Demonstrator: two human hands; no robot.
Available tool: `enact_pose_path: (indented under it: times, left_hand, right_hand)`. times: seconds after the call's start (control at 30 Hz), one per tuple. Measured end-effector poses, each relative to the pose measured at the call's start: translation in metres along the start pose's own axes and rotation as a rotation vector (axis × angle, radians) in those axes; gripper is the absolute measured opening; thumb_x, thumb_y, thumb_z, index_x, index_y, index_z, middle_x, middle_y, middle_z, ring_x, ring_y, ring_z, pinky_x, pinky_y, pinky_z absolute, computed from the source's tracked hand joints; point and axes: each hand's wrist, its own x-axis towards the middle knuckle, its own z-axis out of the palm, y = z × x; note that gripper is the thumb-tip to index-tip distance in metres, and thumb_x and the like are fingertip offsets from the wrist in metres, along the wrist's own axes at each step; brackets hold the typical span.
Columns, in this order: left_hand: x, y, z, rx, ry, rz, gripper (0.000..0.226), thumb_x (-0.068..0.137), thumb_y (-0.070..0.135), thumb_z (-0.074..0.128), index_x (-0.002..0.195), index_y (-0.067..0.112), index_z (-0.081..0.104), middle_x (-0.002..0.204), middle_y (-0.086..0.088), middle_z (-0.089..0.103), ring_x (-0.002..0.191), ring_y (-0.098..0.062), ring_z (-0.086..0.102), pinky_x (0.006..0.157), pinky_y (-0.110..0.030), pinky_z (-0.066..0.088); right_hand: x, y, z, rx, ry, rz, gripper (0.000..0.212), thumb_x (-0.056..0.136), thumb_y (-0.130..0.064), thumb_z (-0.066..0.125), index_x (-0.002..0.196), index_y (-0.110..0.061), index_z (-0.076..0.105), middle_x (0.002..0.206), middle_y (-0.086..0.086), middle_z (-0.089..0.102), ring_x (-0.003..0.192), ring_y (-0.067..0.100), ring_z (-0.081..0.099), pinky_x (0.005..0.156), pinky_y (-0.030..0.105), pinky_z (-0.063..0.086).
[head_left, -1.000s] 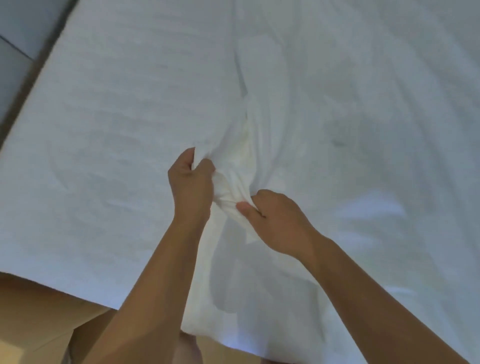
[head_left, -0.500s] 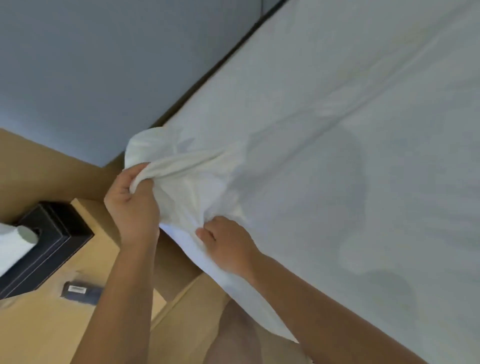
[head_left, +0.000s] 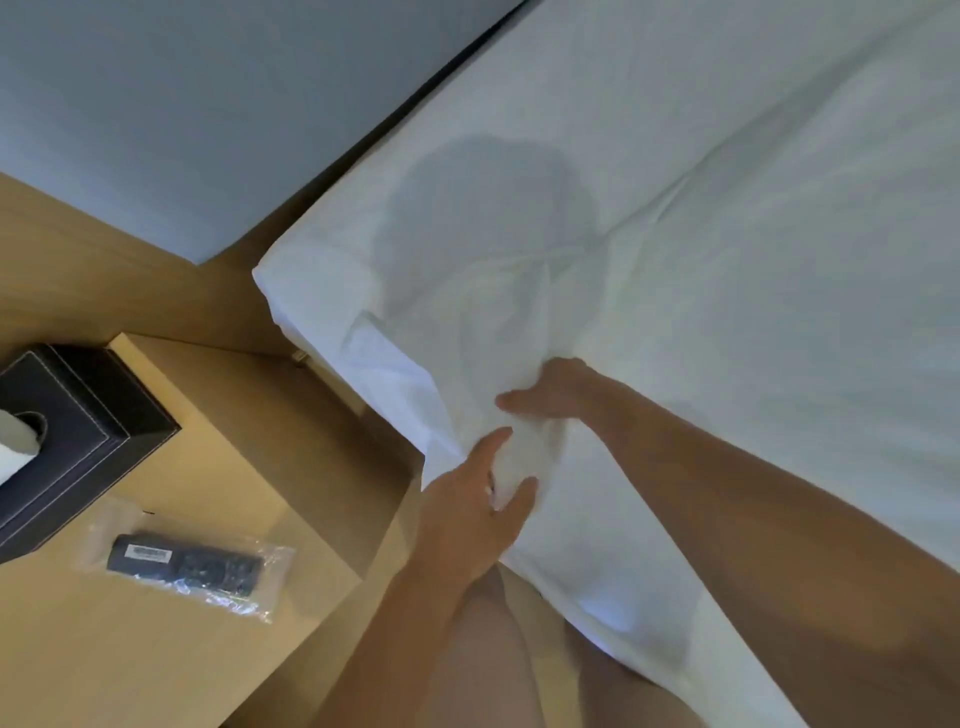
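The left hand (head_left: 480, 512) clamps a bunch of the white sheet (head_left: 727, 260) (thumb against fingers); the right hand (head_left: 553, 395), touching the sheet just beyond, hides its fingers: grip unclear.

This is looking like a hotel bedroom. A bed (head_left: 311, 280) under a white sheet (head_left: 753, 312) is standing beside a counter (head_left: 234, 415) carrying a leather tissue box (head_left: 78, 415) and a bagged remote (head_left: 182, 564).

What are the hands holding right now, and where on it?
The left hand pinches a fold of the white cloth bedsheet at its side edge; right hand: fingers hidden in folds, grip unclear.
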Motion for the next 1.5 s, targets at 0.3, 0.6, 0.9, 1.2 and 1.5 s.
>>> enact_pose_path:
  times: [0.3, 0.6, 0.9, 1.2, 1.5]
  left_hand:
    - [0.166, -0.005, -0.033, 0.499, 0.116, -0.216, 0.109, 0.069, 0.071, 0.062, 0.149, 0.015, 0.012, 0.150, -0.016, 0.021, 0.138, -0.035, 0.020, 0.108, -0.050, 0.021]
    - [0.177, 0.020, -0.145, 0.398, 0.116, 0.019, 0.040, 0.090, 0.029, 0.054, 0.055, 0.016, 0.038, 0.055, 0.000, 0.043, 0.053, -0.020, 0.039, 0.047, -0.029, 0.024]
    - [0.160, -0.001, -0.200, 0.132, 0.924, -0.122, 0.023, 0.094, 0.016, 0.043, 0.111, 0.003, 0.052, 0.104, -0.019, 0.059, 0.093, -0.039, 0.053, 0.069, -0.041, 0.037]
    - [0.117, -0.007, -0.010, 0.436, 0.047, -0.127, 0.076, 0.094, 0.037, 0.046, 0.151, 0.019, -0.002, 0.158, -0.008, -0.004, 0.145, -0.029, -0.008, 0.114, -0.051, 0.004]
    - [0.006, 0.043, 0.151, 0.631, -0.539, 0.179, 0.075, 0.091, 0.050, 0.048, 0.149, 0.019, 0.014, 0.158, -0.007, 0.000, 0.145, -0.026, -0.001, 0.116, -0.043, 0.012]
  right_hand:
    - [-0.014, 0.044, 0.024, 0.246, 0.205, -0.174, 0.040, 0.089, -0.020, 0.054, 0.052, -0.014, 0.040, 0.068, 0.002, 0.044, 0.070, 0.022, 0.047, 0.060, 0.027, 0.031]
    - [-0.057, -0.045, -0.010, 0.895, 0.308, -0.497, 0.020, 0.082, 0.002, 0.060, 0.062, -0.002, 0.056, 0.116, 0.032, 0.052, 0.103, 0.037, 0.050, 0.071, 0.024, 0.037]
    - [0.021, -0.178, -0.016, 0.537, 0.130, -0.536, 0.040, 0.098, -0.030, 0.046, 0.134, -0.012, 0.049, 0.159, -0.007, -0.003, 0.144, 0.015, 0.014, 0.115, 0.034, 0.020]
    - [-0.026, 0.029, 0.100, 0.368, 0.179, -0.285, 0.051, 0.094, -0.033, 0.049, 0.138, -0.010, 0.040, 0.141, 0.005, 0.040, 0.128, 0.024, 0.038, 0.106, 0.030, 0.029]
    - [-0.102, 0.264, 0.172, 0.438, 0.339, 0.402, 0.061, 0.084, -0.029, 0.065, 0.137, -0.012, 0.040, 0.141, 0.011, 0.033, 0.127, 0.031, 0.033, 0.096, 0.041, 0.039]
